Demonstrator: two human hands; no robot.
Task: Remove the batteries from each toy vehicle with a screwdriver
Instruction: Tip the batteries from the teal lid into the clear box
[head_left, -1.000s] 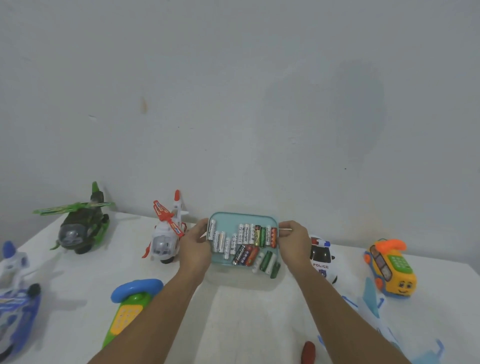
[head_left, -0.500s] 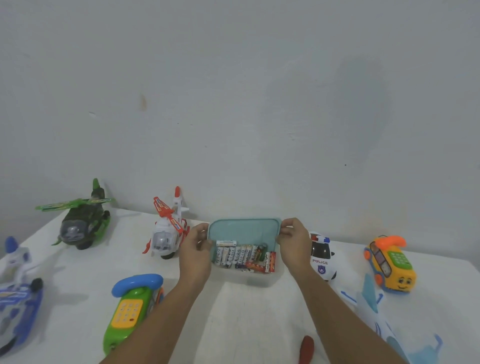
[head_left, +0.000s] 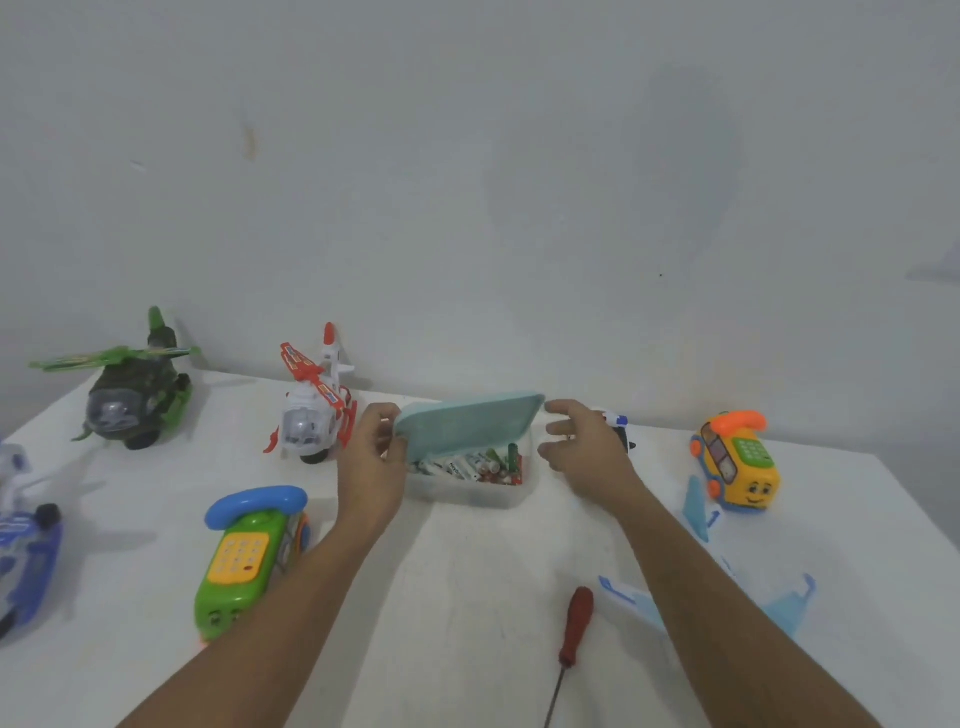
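The right hand (head_left: 587, 452) hides most of the police car (head_left: 619, 421). The tilted lid (head_left: 467, 428) covers some batteries (head_left: 470, 466)

White table (head_left: 462, 597) (toys (head_left: 249, 551), screwdriver (head_left: 574, 631), box (head_left: 467, 494))

The white table (head_left: 467, 597) meets the pale grey wall (head_left: 467, 182) along its far edge. The wall bears a small brown stain (head_left: 251, 140) at upper left and a faint darker patch (head_left: 691, 171) at right. A clear plastic box (head_left: 467, 494) stands near the middle of the far edge. A teal lid (head_left: 467, 428) lies tilted over it, leaving the near side uncovered.
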